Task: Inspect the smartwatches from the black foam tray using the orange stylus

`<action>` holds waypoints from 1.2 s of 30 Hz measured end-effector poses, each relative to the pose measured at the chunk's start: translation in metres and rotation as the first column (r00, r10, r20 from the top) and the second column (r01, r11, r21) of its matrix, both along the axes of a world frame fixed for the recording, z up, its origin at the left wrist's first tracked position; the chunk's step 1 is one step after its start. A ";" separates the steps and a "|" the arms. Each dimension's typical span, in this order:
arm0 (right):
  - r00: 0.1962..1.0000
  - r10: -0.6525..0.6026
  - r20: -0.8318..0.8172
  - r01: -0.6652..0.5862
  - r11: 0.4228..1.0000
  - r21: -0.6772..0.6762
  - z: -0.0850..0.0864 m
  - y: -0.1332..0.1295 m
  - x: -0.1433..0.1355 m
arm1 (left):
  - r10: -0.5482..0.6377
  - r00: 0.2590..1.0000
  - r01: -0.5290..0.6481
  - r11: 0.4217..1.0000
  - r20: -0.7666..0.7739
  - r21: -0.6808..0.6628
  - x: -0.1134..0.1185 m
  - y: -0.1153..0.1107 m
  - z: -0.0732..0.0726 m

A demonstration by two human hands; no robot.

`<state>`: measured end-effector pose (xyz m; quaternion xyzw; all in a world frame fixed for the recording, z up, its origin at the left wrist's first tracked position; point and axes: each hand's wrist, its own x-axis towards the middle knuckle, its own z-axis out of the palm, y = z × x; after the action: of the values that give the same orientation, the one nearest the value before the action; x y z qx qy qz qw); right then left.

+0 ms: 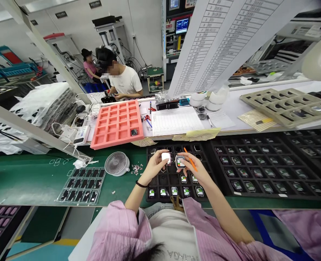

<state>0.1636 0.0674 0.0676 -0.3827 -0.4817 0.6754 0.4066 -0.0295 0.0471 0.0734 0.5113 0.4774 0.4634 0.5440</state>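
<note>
In my left hand (158, 163) is a small square watch case (166, 157) with a bright white face, gripped between thumb and fingers. My right hand (192, 165) pinches a smartwatch (180, 161) with a lit, coloured screen. An orange stick-like tool (190, 159) also lies between the fingers of that hand. Both hands are over a black foam tray (165, 178), the two pieces side by side and a little apart. Lit watch faces sit in the tray's near rows, while the hands cover part of its middle.
Left of the tray stand a small white fan (117, 164), scattered small parts (136, 169) and a clear tray of black pieces (81, 185). More black watch trays (258, 163) lie right. A pink foam tray (116, 123) rests on the shelf; hanging paper sheets (214, 47) block part of the view.
</note>
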 end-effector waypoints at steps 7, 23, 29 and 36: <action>0.998 0.044 -0.038 -0.042 0.998 0.047 0.016 0.001 -0.003 | 0.026 0.997 -0.028 0.999 -0.072 -0.024 0.005 0.000 0.021; 1.000 0.006 -0.029 -0.001 0.988 0.157 0.017 -0.001 -0.003 | 0.056 0.998 -0.056 0.998 -0.013 -0.008 0.007 -0.004 0.028; 1.000 0.008 -0.020 -0.005 0.990 0.140 0.028 -0.003 -0.004 | 0.054 0.999 -0.054 0.999 -0.011 -0.004 0.006 -0.005 0.031; 1.000 -0.003 -0.030 0.007 0.992 0.125 0.032 -0.005 -0.002 | 0.025 0.999 -0.025 1.000 0.031 -0.008 0.002 -0.007 0.033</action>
<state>0.1612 0.0622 0.0998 -0.3477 -0.5160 0.6485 0.4386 -0.0271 0.0396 0.1063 0.4961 0.4769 0.4761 0.5475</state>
